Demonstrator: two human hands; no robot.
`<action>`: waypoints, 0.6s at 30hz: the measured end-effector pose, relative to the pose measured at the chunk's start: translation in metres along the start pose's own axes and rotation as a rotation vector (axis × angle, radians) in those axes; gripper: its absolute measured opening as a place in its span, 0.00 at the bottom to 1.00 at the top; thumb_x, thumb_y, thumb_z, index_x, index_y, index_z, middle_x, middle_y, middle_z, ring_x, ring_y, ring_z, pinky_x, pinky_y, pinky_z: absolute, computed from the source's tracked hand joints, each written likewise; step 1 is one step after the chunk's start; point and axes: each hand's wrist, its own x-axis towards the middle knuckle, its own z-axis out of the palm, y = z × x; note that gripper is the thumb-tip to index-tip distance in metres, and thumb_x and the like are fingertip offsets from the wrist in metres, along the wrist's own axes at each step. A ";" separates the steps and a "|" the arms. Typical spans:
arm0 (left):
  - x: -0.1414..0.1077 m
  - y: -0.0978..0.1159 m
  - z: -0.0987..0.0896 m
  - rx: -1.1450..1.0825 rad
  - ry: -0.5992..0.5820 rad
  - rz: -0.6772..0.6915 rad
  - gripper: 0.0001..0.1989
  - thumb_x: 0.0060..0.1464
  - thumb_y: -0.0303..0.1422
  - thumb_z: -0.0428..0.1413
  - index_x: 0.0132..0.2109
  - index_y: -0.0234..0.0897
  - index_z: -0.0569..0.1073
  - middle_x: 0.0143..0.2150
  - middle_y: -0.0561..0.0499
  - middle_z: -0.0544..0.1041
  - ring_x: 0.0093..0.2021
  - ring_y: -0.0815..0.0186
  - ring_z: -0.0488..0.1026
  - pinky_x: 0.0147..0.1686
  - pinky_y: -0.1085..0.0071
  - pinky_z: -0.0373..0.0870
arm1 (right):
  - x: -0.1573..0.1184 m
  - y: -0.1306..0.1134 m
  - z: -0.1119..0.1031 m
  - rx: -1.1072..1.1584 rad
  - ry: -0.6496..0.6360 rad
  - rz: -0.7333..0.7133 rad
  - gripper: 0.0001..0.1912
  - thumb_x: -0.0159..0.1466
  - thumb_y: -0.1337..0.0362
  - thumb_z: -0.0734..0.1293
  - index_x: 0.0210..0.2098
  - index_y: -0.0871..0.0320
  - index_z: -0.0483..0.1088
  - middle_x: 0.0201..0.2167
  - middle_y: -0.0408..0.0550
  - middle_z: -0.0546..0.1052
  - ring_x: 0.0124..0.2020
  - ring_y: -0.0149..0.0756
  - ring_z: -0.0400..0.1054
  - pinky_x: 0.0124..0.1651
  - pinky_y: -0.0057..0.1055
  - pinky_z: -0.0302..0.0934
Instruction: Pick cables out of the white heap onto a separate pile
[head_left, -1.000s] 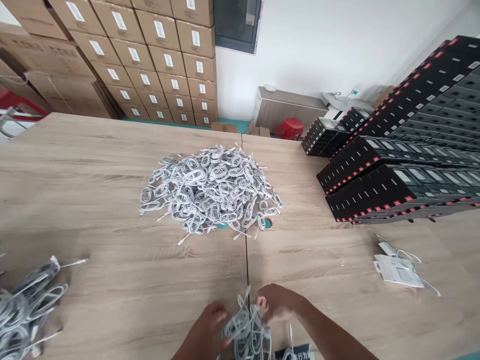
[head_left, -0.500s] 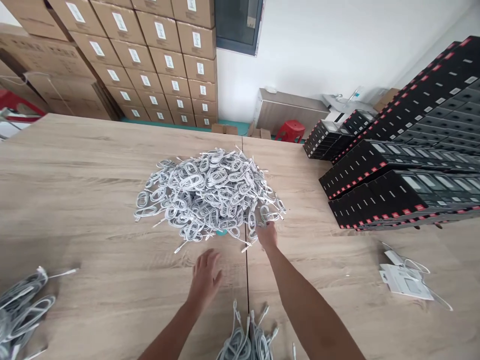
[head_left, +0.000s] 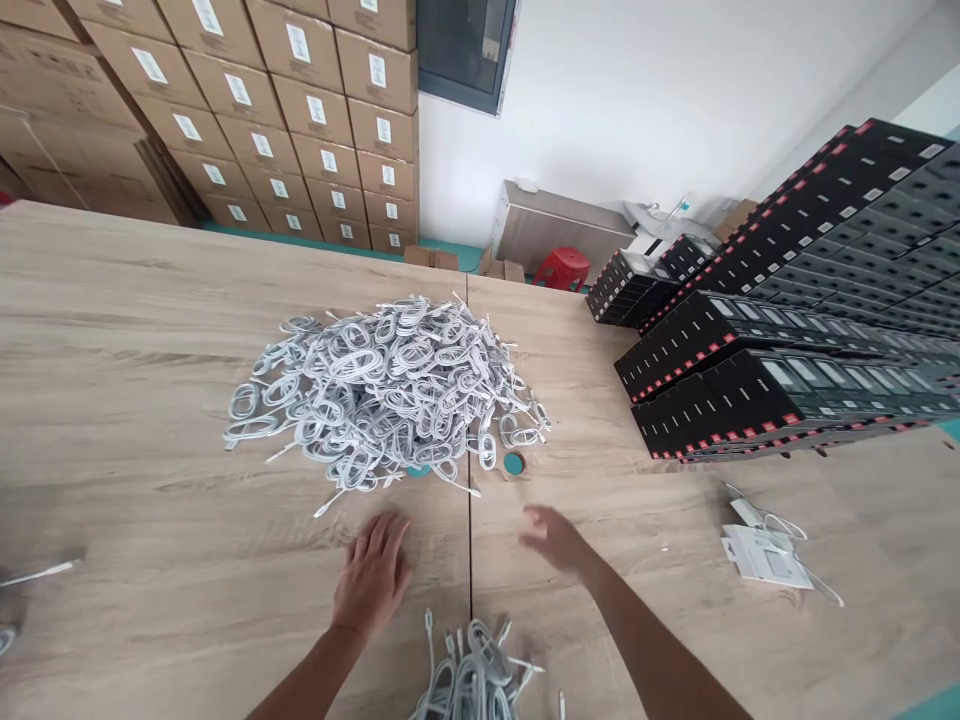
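Cable pile (head_left: 405,390), long axis left-right, lies ahead of the 2 hands; left hand (head_left: 373,575) is nearer, empty, fingers extended and slightly spread, right hand (head_left: 556,540) blurred, can't tell if pinching, cable bundle (head_left: 472,685) behind, between them.

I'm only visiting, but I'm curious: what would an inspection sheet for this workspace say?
Surface: wood-grain table, with a dark seam and a round hole showing teal.
Work items: large heap of coiled cables; a bunch of cables at the near edge, cut off by the frame.
Clutter: white packaging with a thin cord, on the right.
Grip: left hand palm down, seemingly empty; right hand blurred, contents unclear.
Cables: pale, mostly looped; connectors stick out of the heap.
Surroundings: brown cartons, black boxes, red stool.
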 end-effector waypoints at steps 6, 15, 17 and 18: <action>-0.003 -0.005 0.003 0.074 0.046 0.037 0.23 0.58 0.31 0.52 0.60 0.40 0.75 0.63 0.42 0.75 0.64 0.52 0.67 0.58 0.56 0.65 | 0.113 -0.090 -0.035 -0.471 0.318 -0.124 0.38 0.62 0.63 0.69 0.70 0.50 0.59 0.71 0.54 0.60 0.71 0.52 0.51 0.63 0.44 0.59; -0.005 -0.003 0.002 0.079 -0.002 0.004 0.24 0.57 0.30 0.52 0.60 0.41 0.75 0.65 0.42 0.73 0.65 0.50 0.66 0.58 0.54 0.65 | 0.099 -0.072 -0.035 -0.379 0.386 -0.101 0.31 0.56 0.67 0.68 0.60 0.54 0.64 0.56 0.53 0.73 0.60 0.49 0.64 0.55 0.39 0.63; -0.004 -0.002 0.003 0.066 -0.006 -0.002 0.24 0.57 0.31 0.52 0.60 0.41 0.76 0.65 0.42 0.74 0.65 0.51 0.66 0.59 0.55 0.65 | 0.062 -0.057 -0.041 -0.257 0.418 -0.114 0.30 0.54 0.68 0.67 0.58 0.53 0.64 0.49 0.50 0.75 0.52 0.46 0.69 0.52 0.39 0.64; -0.003 -0.002 0.003 0.063 -0.002 0.000 0.24 0.57 0.31 0.52 0.60 0.41 0.76 0.65 0.42 0.74 0.65 0.51 0.66 0.59 0.55 0.65 | 0.040 -0.048 -0.040 -0.190 0.394 -0.122 0.30 0.54 0.68 0.66 0.57 0.52 0.64 0.44 0.48 0.76 0.46 0.44 0.70 0.50 0.37 0.64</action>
